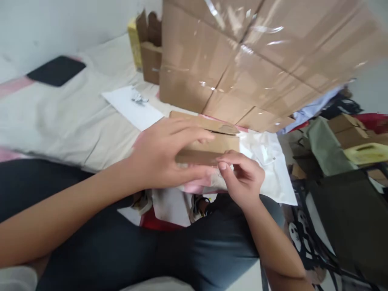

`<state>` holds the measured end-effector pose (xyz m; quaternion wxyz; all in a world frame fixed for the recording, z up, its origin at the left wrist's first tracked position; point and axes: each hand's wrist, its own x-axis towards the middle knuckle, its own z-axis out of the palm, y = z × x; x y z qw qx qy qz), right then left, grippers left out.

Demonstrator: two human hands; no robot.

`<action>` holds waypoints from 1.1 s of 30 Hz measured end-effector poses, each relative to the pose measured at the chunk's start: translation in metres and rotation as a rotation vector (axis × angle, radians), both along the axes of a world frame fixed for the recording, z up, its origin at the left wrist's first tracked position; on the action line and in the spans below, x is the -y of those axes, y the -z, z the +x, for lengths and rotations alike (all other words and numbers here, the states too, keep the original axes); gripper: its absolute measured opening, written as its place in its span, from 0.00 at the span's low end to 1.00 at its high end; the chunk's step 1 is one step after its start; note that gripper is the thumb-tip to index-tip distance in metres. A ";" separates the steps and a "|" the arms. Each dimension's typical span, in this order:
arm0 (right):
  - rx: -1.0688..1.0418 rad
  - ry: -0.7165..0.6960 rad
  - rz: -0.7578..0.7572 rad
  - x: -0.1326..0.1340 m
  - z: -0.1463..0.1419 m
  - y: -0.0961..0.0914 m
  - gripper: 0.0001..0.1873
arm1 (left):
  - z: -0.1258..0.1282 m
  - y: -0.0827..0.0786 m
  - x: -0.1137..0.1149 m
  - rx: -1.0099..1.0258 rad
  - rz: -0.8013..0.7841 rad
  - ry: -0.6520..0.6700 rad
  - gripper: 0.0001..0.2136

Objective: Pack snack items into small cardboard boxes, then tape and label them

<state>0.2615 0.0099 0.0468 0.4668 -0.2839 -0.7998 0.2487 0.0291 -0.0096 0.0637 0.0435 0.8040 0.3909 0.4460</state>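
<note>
In front of my knees lies a small brown cardboard box [209, 148], with a dark slit along its top. My left hand [160, 153] is open at the box's left end, its thumb and fingers spread apart and partly covering it. Whether the palm touches the cardboard, I cannot tell. By the near right corner of the box, my right hand [244, 178] is closed in a pinch. A bit of something whitish shows at its fingertips, too small to name. White sheeting [281, 180] with a clear plastic piece [265, 155] on it lies beyond the right hand.
Large cartons wrapped in shiny clear film [212, 72] rise just behind the box. A white paper [130, 107] with small grey bits lies to the left, near a black flat pad [57, 70]. An open carton [151, 60] stands at the back. A dark chair [351, 218] is at right.
</note>
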 end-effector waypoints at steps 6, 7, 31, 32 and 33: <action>0.059 -0.092 0.001 0.020 -0.013 0.008 0.08 | 0.006 0.009 0.006 0.023 -0.195 0.338 0.14; 0.058 -0.095 0.013 0.020 -0.013 0.008 0.09 | 0.006 0.011 0.006 0.031 -0.207 0.332 0.12; 0.111 0.049 -0.462 0.011 -0.019 0.020 0.04 | -0.014 0.022 0.003 -0.247 0.017 -0.096 0.12; 0.117 0.070 -0.424 0.011 -0.019 0.022 0.06 | -0.017 0.022 0.003 -0.213 0.031 -0.105 0.12; 0.125 0.088 -0.396 0.011 -0.020 0.025 0.08 | -0.021 0.020 0.002 -0.169 0.037 -0.124 0.11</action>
